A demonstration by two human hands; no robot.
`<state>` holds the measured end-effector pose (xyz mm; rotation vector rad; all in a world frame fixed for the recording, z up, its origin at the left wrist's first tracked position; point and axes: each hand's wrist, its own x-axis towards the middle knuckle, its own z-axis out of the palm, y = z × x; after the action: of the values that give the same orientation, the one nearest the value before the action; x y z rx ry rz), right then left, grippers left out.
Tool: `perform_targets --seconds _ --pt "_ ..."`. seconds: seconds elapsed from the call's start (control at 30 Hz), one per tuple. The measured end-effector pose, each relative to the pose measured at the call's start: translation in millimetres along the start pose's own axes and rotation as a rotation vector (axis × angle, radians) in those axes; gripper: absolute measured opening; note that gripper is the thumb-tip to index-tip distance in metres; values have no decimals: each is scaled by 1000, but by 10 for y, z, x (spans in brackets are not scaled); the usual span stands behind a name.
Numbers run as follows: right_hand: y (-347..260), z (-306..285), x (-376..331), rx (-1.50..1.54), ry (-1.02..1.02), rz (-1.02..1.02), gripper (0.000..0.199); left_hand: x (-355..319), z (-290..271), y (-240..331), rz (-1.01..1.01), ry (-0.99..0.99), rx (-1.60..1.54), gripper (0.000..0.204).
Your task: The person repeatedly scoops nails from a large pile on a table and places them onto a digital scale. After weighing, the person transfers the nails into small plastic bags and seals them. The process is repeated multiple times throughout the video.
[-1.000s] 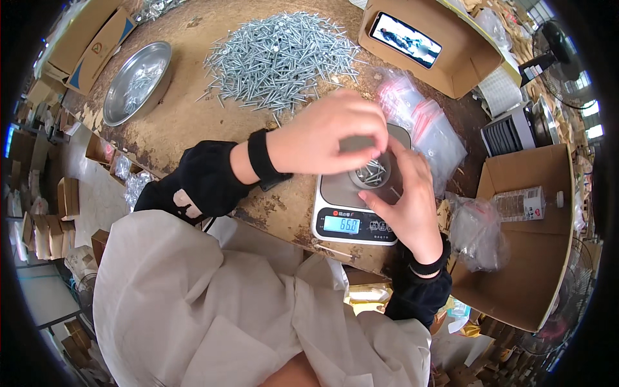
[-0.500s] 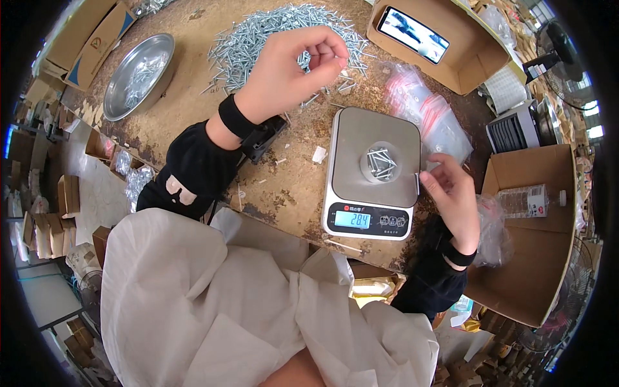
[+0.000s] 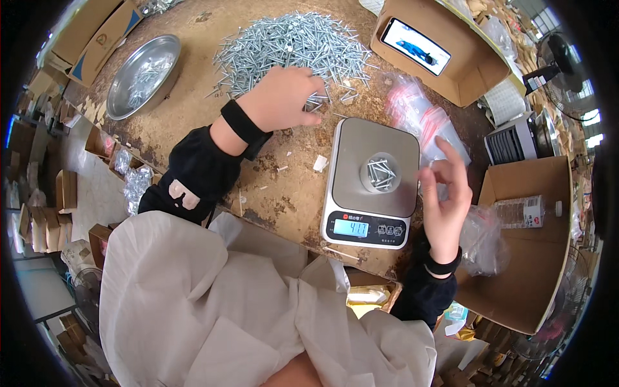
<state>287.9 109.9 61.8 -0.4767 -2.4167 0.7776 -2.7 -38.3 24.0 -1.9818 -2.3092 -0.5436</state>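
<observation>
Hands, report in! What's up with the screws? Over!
Left hand at screw pile, grip unclear. Right hand open, beside digital scale. Round cup on scale, screws inside. Nothing blocking cup.

Left hand [image 3: 284, 100] away from the cup [image 3: 396, 170], fingers [image 3: 313, 82] now apparently at the screw pile [image 3: 290, 48]

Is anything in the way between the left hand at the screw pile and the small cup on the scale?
Nothing visible stands between the left hand and the cup; just tabletop and the scale's flat plate.

Worn brown worktable [image 3: 193, 119], pale grey floor [image 3: 82, 171], bright windows [image 3: 591, 117] at right
</observation>
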Motion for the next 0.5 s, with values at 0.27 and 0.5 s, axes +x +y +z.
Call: perform_targets --seconds 0.27,0.5 --pt "-12 -20 5 151 -27 -135 45 29 243 217 -87 82 302 33" --pt "410 -436 129 -25 31 118 27 95 332 193 -20 71 443 20"
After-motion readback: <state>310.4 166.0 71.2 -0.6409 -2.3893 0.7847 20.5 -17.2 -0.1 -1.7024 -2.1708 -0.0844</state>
